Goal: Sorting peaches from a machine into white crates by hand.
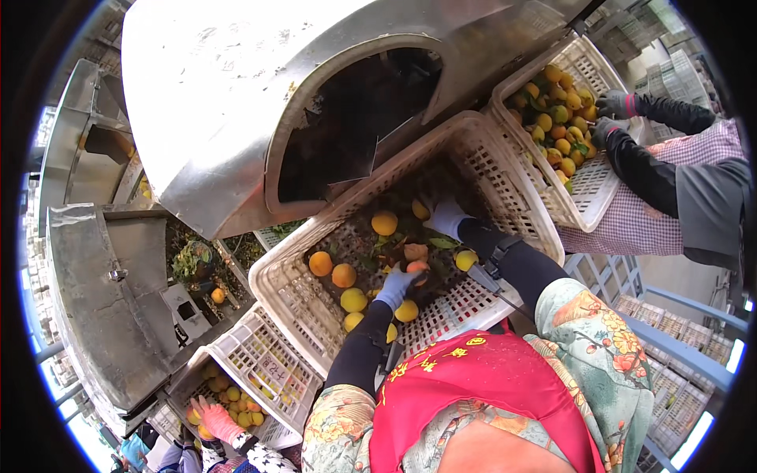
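Note:
In a white plastic crate [514, 171] lie several yellow-orange fruits, probably peaches or apricots, with loose leaves. My left hand [397, 288], in a pale blue glove, is shut on a reddish-orange fruit [418, 267] near the crate's middle. Farther up and right, my right hand [446, 220], gloved alike, has its fingers against a yellow fruit [420, 210]; whether it grips the fruit cannot be told. A larger orange fruit [384, 223] lies left of that hand. Two more orange fruits [320, 263] rest at the crate's left side. A yellow fruit [466, 260] sits below my right forearm.
A metal machine housing [201, 106] with a dark opening [361, 118] stands beyond the crate. At right, a co-worker's gloved hands [615, 104] touch fruit in another crate [597, 201]. At lower left, a co-worker's pink-gloved hand [216, 418] reaches over fruit beside a tilted crate [236, 355].

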A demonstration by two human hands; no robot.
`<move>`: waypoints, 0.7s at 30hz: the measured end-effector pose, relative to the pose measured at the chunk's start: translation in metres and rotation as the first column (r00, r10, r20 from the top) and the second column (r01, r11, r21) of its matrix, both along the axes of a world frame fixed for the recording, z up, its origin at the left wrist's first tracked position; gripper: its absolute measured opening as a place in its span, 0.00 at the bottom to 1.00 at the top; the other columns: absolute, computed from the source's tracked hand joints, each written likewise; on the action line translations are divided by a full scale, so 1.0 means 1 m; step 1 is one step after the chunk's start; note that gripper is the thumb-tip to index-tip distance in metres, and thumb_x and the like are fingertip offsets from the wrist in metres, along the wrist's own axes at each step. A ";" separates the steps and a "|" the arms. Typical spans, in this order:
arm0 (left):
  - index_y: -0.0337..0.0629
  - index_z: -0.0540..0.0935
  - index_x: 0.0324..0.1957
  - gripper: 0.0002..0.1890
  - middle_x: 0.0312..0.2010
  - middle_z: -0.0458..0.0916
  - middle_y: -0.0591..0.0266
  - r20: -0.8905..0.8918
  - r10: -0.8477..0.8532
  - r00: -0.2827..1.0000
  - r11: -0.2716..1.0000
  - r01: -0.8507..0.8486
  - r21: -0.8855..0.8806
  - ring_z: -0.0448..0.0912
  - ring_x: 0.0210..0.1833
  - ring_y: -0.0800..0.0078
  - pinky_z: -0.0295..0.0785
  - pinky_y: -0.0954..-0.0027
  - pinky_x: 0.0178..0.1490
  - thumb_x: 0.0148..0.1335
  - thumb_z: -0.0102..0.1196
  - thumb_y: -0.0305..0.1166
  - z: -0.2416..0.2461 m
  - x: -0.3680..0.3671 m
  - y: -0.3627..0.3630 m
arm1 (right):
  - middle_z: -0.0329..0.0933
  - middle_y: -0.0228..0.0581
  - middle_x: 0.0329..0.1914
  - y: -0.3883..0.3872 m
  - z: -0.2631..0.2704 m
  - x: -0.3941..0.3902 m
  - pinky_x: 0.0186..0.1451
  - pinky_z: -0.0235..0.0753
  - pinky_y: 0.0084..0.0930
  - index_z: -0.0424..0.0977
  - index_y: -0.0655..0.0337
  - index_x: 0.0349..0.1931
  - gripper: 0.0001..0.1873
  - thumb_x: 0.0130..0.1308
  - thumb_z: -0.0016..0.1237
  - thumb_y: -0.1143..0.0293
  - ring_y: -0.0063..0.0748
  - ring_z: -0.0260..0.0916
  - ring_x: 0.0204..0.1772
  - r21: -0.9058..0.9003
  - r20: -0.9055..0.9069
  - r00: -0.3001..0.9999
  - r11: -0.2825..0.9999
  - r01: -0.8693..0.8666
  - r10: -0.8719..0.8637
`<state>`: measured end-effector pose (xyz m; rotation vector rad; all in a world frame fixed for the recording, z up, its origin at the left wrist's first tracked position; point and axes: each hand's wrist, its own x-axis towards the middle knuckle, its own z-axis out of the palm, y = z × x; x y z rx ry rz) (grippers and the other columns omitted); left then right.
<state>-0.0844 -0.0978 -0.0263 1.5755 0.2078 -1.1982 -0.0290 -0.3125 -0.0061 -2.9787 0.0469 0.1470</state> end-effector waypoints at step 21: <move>0.43 0.68 0.60 0.36 0.59 0.69 0.55 -0.472 0.510 0.719 0.120 -0.603 -0.789 0.67 0.61 0.54 0.64 0.50 0.63 0.54 0.53 0.55 0.210 0.076 0.036 | 0.68 0.51 0.60 0.080 0.218 0.001 0.65 0.63 0.40 0.59 0.64 0.65 0.45 0.45 0.63 0.60 0.52 0.65 0.61 0.577 0.393 0.920 0.780 -0.242 -0.005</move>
